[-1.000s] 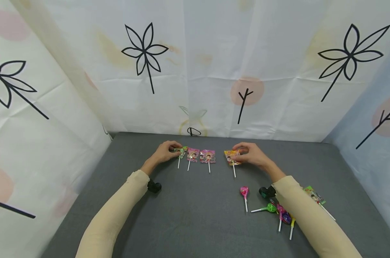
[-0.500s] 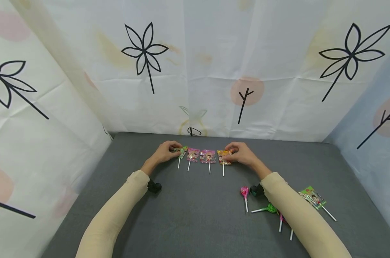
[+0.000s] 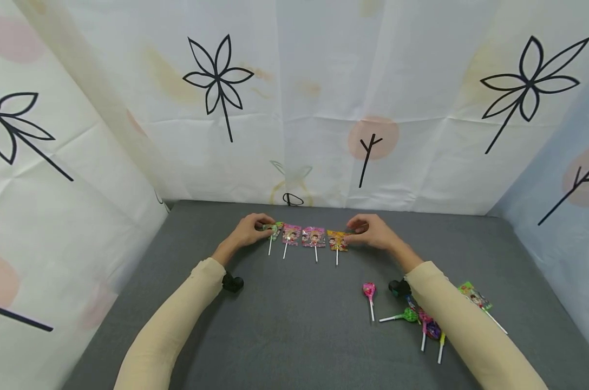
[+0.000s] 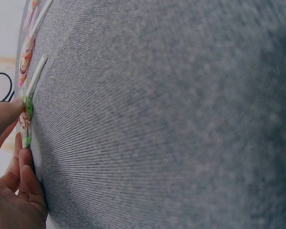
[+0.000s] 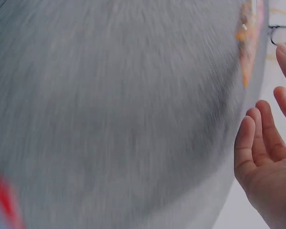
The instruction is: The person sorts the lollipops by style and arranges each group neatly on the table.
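Nearest now, a cream right sleeve (image 3: 470, 325) and a cream left sleeve (image 3: 163, 325) over a dark grey cloth-covered table (image 3: 294, 325), with black wrist cameras (image 3: 233, 282) at both cuffs. Along the right sleeve's inner edge, a jumble of round-headed lollipops on white sticks: a yellow one (image 3: 443, 338), partly hidden by the sleeve, a purple one (image 3: 433, 330), a magenta one (image 3: 425, 318), a bright green one (image 3: 410, 314) with a left-pointing stick. Beyond the sleeve's outer edge, a flat green-packeted lollipop (image 3: 476, 295); further inward, alone, a round pink lollipop (image 3: 368, 290). On to the row! At its left end, a narrow grip from the left hand (image 3: 247, 229), with a pinch of thumb and fingers on a flat green-and-white-wrapped lollipop (image 4: 29, 107). Just beside it, two flat pink-wrapped lollipops (image 3: 314, 236), side by side. At the right end, a flat orange-wrapped lollipop (image 3: 337, 241), and close beside that, the right hand (image 3: 376, 232), loosely spread with parted fingers, nothing in its grip; in the wrist view, a small gap between fingertips and wrapper. Farthest back, a white fabric backdrop (image 3: 314, 103) with black line-drawn leaves.
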The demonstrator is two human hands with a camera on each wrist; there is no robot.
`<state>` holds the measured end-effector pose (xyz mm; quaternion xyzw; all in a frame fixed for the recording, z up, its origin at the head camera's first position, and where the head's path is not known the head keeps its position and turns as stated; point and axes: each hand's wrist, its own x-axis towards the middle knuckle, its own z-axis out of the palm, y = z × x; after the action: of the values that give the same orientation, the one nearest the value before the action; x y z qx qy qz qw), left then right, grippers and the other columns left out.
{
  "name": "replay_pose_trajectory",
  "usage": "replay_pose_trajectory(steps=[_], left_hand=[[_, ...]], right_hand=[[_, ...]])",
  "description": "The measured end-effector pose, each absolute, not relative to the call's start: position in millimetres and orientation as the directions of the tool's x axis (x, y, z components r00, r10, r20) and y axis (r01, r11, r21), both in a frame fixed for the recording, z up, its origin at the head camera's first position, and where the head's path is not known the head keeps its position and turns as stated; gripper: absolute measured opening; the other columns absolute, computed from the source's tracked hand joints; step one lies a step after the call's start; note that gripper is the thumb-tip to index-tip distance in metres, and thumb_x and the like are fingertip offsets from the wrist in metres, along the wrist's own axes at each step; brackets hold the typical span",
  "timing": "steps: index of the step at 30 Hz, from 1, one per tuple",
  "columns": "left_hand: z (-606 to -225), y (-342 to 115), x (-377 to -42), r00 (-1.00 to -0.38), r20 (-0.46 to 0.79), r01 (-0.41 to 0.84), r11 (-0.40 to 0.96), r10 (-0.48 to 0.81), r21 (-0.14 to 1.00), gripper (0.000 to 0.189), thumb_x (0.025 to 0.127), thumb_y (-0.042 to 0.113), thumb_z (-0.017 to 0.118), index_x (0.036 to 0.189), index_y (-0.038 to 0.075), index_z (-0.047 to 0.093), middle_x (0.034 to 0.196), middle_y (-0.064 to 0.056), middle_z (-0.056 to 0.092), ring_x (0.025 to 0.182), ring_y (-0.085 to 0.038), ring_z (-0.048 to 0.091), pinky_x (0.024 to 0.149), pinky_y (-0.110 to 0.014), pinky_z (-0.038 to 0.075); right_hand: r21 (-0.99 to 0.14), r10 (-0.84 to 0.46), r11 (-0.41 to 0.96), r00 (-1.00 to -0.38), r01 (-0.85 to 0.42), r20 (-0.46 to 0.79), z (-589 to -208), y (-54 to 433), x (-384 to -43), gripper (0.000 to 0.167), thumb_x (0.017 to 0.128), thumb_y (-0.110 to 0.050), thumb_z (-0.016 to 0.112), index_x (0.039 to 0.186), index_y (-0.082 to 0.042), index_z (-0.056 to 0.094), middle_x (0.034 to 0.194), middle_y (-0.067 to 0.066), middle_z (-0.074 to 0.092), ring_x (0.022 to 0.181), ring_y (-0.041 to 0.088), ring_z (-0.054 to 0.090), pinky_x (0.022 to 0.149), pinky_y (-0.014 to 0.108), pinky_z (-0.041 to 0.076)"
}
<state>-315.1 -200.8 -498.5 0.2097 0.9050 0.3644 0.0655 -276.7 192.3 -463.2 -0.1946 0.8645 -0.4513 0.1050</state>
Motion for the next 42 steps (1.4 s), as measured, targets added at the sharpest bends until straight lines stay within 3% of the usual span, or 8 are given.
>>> replay_pose_trajectory(steps=[8,18,29,36,42], left_hand=[[-496,-200,-313,-0.902,0.054,0.345,0.639,0.429,0.687,0.027,0.097,0.012,0.073,0.122,0.002,0.070,0.120,-0.017,0.065,0.115,-0.040,0.059,0.098,-0.054,0.045],[-500,-201,-315,-0.899,0.051,0.348,0.636,0.436,0.689,0.028,0.097,0.014,0.073,0.123,0.004,0.070,0.122,-0.017,0.065,0.115,-0.039,0.059,0.099,-0.053,0.045],[-498,-200,-315,-0.901,0.046,0.341,0.640,0.431,0.689,0.029,0.097,0.013,0.072,0.124,0.003,0.070,0.123,-0.017,0.064,0.115,-0.040,0.058,0.099,-0.055,0.045],[-497,-199,-314,-0.905,0.039,0.333,0.649,0.423,0.684,0.029,0.097,0.014,0.073,0.124,0.004,0.070,0.122,-0.017,0.064,0.115,-0.039,0.059,0.098,-0.055,0.045],[-498,-200,-315,-0.907,0.039,0.328,0.647,0.419,0.688,0.029,0.097,0.013,0.073,0.124,0.004,0.070,0.122,-0.017,0.064,0.116,-0.040,0.058,0.098,-0.055,0.045]], right_hand=[[-0.833,-0.409,0.503,-0.912,-0.232,0.007,-440,236,-261,0.036,0.094,-0.011,0.076,0.122,0.009,0.064,0.120,0.027,0.063,0.104,0.037,0.065,0.081,0.040,0.053],[-0.808,-0.366,0.550,-0.931,-0.213,-0.003,-418,285,-231,0.034,0.097,-0.019,0.073,0.124,0.001,0.065,0.122,0.023,0.064,0.109,0.033,0.064,0.083,0.029,0.052],[-0.813,-0.333,0.560,-0.942,-0.158,-0.046,-418,334,-198,0.042,0.100,-0.013,0.068,0.133,0.011,0.056,0.126,0.029,0.061,0.098,0.012,0.068,0.080,0.041,0.058],[-0.813,-0.320,0.560,-0.947,-0.159,-0.036,-427,362,-180,0.038,0.100,-0.006,0.066,0.131,0.013,0.056,0.122,0.030,0.062,0.096,0.004,0.067,0.075,0.037,0.059],[-0.792,-0.295,0.597,-0.953,-0.128,-0.068,-433,382,-165,0.041,0.100,-0.009,0.067,0.132,0.014,0.055,0.121,0.030,0.062,0.096,0.003,0.066,0.074,0.032,0.058]])
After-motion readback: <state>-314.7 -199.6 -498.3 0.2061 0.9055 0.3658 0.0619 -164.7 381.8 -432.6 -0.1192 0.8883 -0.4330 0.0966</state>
